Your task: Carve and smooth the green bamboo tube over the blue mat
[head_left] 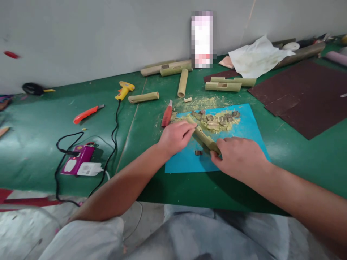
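A pale green bamboo tube (202,134) with a slot cut in its side lies slantwise over a blue sheet (179,164). Its near end is gripped between the thumb and fingers of my right hand (241,155). My left hand (177,137) is closed in a pinch against the tube's far part; a small dark bit shows at the fingertips, too small to name. Just beyond lies a heap of shavings (219,124) mixed with dark chunks. One small dark block (198,152) sits below the tube. A red-handled cutter (167,115) rests left of the sheet.
Several cut bamboo tubes (183,83) lie toward the wall. On the left are a yellow glue gun (125,90), an orange utility knife (88,114) and a purple power box (81,159) with black cords. Dark brown sheets (300,97) and white paper (257,56) lie right.
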Motion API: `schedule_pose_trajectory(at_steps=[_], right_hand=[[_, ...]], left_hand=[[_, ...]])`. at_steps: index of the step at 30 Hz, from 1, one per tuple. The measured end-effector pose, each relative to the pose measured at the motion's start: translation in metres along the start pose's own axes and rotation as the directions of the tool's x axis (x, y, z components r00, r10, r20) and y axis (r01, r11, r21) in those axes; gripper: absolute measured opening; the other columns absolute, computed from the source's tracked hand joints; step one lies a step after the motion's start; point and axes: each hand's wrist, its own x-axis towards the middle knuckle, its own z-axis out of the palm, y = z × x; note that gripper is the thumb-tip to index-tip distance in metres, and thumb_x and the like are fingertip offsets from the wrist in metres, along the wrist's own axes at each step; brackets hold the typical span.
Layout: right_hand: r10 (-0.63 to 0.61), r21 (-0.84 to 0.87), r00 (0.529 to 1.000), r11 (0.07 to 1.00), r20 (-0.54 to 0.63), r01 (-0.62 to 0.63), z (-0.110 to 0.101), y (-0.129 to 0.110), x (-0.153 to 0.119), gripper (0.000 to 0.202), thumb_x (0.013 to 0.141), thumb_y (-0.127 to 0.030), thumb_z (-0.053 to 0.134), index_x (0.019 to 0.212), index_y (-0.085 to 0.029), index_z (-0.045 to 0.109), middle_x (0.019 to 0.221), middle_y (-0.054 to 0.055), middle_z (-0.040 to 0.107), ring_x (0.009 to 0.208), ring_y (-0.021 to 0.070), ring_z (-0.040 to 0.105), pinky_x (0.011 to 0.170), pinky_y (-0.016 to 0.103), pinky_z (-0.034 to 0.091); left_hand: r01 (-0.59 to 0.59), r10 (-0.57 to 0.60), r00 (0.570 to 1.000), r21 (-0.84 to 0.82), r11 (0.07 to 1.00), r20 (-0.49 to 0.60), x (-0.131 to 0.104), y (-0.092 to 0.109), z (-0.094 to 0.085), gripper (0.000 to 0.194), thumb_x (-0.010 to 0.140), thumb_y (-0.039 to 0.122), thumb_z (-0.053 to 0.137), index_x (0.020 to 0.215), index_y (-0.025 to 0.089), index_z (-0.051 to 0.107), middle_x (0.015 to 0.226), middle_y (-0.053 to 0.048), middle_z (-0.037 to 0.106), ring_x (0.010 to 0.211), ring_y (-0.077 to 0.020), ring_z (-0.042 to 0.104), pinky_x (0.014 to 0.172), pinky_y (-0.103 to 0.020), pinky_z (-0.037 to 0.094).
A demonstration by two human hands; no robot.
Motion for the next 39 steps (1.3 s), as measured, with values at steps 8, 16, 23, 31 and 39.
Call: schedule_pose_trajectory(at_steps=[8,16,23,31,39], right_hand=[[-0.018,-0.007,1.000,1.000,0.000,0.018,-0.001,0.001,-0.001,0.029,0.101,-0.038,0.052,0.094,-0.017,0.072,0.082,0.013,0.073,0.070,0.0220,0.066,0.054,0.031,0.022],[-0.011,-0.021,1.000,1.000,0.005,0.011,-0.001,-0.001,-0.001,0.029,0.102,-0.034,0.050,0.092,-0.016,0.071,0.085,0.015,0.074,0.074,0.0235,0.068,0.054,0.032,0.021],[-0.001,-0.026,1.000,1.000,0.001,0.001,-0.001,0.000,-0.001,0.029,0.103,-0.039,0.053,0.096,-0.017,0.070,0.086,0.014,0.074,0.077,0.0241,0.070,0.056,0.031,0.023],[0.026,0.007,0.999,1.000,0.040,-0.026,-0.001,-0.002,-0.002,0.030,0.101,-0.033,0.048,0.098,-0.016,0.072,0.089,0.016,0.075,0.078,0.0260,0.071,0.055,0.032,0.026],[-0.004,-0.017,1.000,1.000,0.005,0.004,-0.001,-0.005,-0.002,0.028,0.100,-0.028,0.047,0.094,-0.016,0.072,0.085,0.016,0.075,0.074,0.0246,0.070,0.054,0.032,0.027]], left_hand=[[0.080,-0.073,0.992,0.062,0.995,-0.102,-0.001,-0.017,-0.002,0.022,0.102,0.023,0.060,0.109,0.016,0.080,0.102,-0.008,0.082,0.095,-0.0204,0.079,0.088,-0.033,0.066],[-0.069,0.067,0.997,-0.041,0.997,-0.045,0.001,-0.006,-0.003,0.020,0.103,0.021,0.061,0.110,0.015,0.079,0.103,-0.009,0.083,0.096,-0.0191,0.080,0.093,-0.032,0.066],[0.058,-0.055,0.992,0.022,0.998,-0.117,-0.001,-0.009,0.002,0.021,0.102,0.023,0.061,0.108,0.016,0.080,0.102,-0.009,0.083,0.094,-0.0205,0.080,0.088,-0.033,0.066],[-0.021,0.021,0.999,0.001,1.000,-0.038,-0.003,0.005,0.004,0.026,0.106,0.025,0.056,0.112,0.015,0.078,0.102,-0.010,0.082,0.094,-0.0200,0.079,0.087,-0.030,0.065],[-0.037,0.038,0.999,0.030,0.999,-0.021,-0.002,0.004,0.003,0.027,0.106,0.027,0.055,0.112,0.017,0.079,0.101,-0.009,0.082,0.093,-0.0200,0.079,0.084,-0.030,0.065]])
